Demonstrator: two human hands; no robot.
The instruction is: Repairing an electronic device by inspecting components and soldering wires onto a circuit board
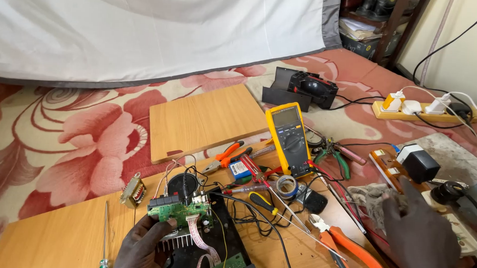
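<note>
While left hand (pixel 143 246) grips it, green circuit board (pixel 179 208), ribbon cable, right hand (pixel 419 238) open

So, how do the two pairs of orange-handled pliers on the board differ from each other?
The far orange pliers lie beside the yellow multimeter, clear of both hands; the near orange pliers lie close to the right hand. The far pair looks smaller and points its jaws down-left; the near pair looks larger and points its jaws up-left. Both lie flat with orange grips, untouched.
</note>
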